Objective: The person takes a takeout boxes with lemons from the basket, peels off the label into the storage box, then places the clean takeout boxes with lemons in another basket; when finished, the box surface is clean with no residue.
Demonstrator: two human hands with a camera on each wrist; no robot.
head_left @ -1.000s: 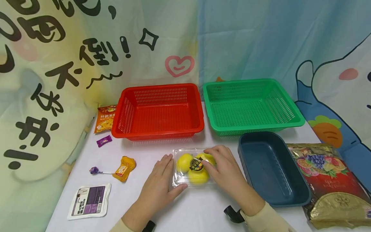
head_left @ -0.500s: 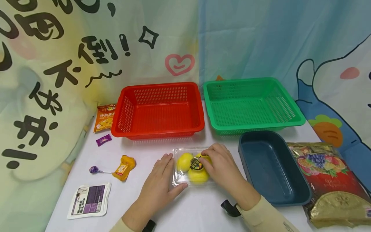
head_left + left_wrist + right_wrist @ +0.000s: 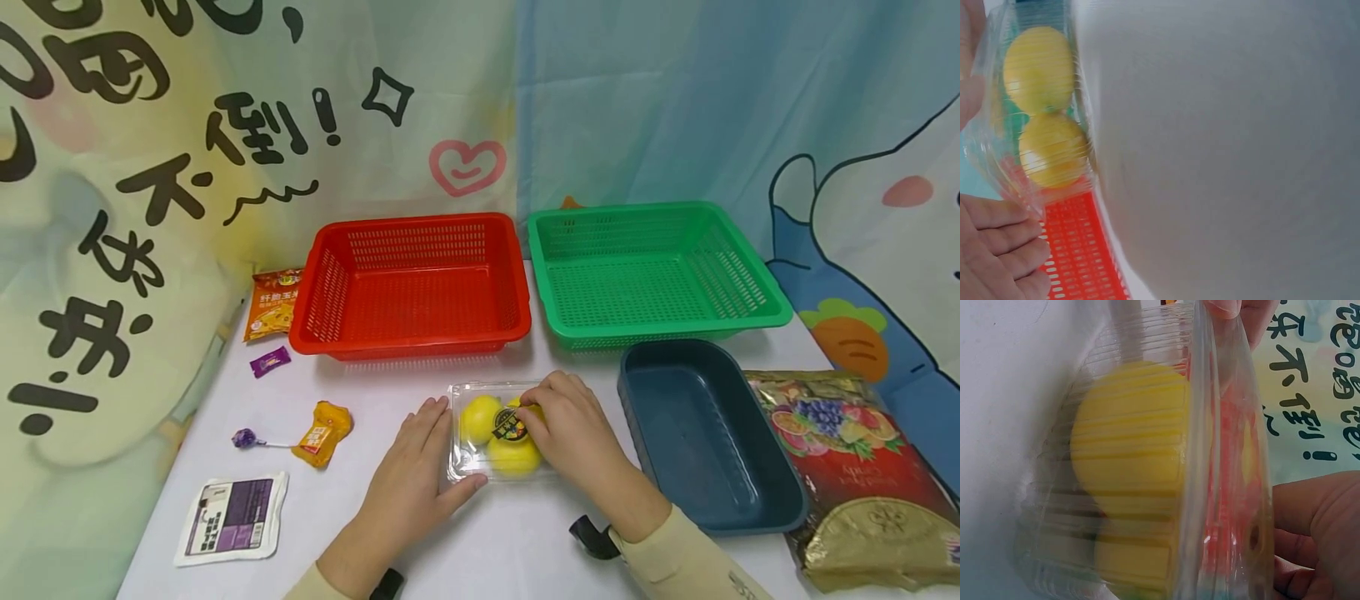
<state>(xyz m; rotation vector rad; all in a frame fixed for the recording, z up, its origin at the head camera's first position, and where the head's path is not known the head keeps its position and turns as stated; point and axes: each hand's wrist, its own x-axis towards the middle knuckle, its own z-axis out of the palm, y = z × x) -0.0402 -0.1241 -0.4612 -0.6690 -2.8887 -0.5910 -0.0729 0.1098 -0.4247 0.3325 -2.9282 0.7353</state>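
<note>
A clear plastic clamshell box (image 3: 468,468) with several yellow lemon-like fruits (image 3: 480,420) sits on the white table. A black round sticker (image 3: 508,423) is on its lid. My left hand (image 3: 408,471) lies along the box's left side, fingers straight and thumb at the front corner. In the left wrist view its fingers (image 3: 1019,240) touch the box's end. My right hand (image 3: 577,433) is over the lid's right part, with thumb and forefinger together at the sticker's right edge, seemingly pinching it. Its curled fingers (image 3: 1294,569) show beside the lid in the right wrist view.
Behind stand a red basket (image 3: 412,343) and a green basket (image 3: 667,332). A dark blue tray (image 3: 697,433) and a large candy bag (image 3: 862,475) lie right. Left are a snack packet (image 3: 273,304), purple candy (image 3: 270,362), lollipop (image 3: 244,438), orange packet (image 3: 322,433) and white pouch (image 3: 232,518).
My right hand's fingers have drawn together from being spread over the lid to meeting at the sticker's edge. The left hand and the box have stayed in place.
</note>
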